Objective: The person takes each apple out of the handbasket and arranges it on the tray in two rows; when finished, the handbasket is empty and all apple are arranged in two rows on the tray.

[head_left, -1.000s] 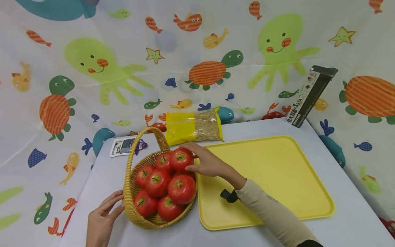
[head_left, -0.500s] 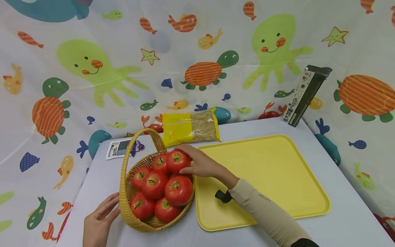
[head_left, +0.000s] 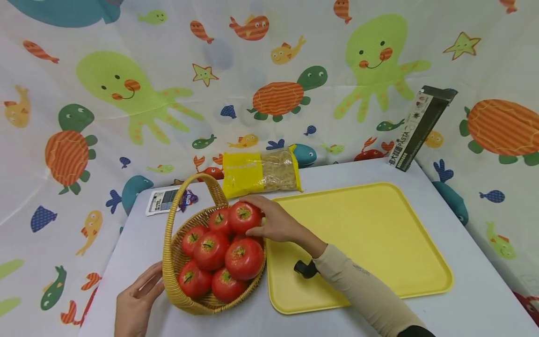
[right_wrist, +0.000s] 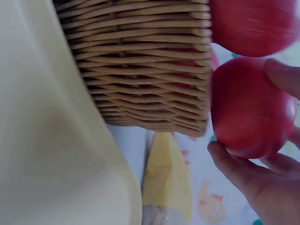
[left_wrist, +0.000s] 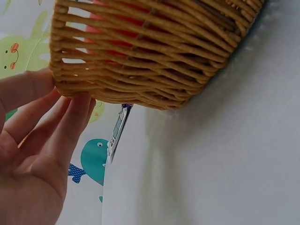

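Right hand grips an apple; left hand, unclenched, touches the basket; yellow tray beside, bag behind.

Right hand curls in a grip; left hand seems loosely extended.

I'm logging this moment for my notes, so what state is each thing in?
Basket, upright
Held apple, gripped by the right hand
Other apples, piled in the basket
Left hand, touching the basket
Tray, flat, beside the basket
Pasta pack, on end, tilted
Yellow bag, filled; seal unclear
White packet, flat, partly hidden
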### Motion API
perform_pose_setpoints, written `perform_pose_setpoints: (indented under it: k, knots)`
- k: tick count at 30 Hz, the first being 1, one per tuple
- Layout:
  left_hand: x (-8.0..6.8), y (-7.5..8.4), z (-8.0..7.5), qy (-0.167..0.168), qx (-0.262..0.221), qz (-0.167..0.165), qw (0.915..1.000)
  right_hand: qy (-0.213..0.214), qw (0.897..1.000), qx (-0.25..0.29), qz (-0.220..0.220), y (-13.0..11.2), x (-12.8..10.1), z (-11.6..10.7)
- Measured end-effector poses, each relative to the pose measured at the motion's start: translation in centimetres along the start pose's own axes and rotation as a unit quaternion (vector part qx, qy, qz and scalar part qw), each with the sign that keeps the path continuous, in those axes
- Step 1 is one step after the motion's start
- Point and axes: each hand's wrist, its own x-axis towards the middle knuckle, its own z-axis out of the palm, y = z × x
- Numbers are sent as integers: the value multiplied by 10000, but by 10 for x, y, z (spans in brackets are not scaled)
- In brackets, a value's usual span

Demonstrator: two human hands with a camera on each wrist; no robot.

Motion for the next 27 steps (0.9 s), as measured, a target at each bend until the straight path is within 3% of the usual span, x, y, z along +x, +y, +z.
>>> perform_pose_setpoints:
  k: [6,12,20,27]
  knots:
    - [-1,-1,3,52,42,31,10000,745,9955,564,144,-1,-8,-23]
    - [-1,-1,-1,186,22,16,9998,1476,9860,449,633,19,-11,-43]
    - [1,1,0,159,207,49,9996,1421,9795,7,1431,58,-4,-31]
    - [0,0,3,160,259,28,9995,1461,9749,-82,1680,74,-1,-18]
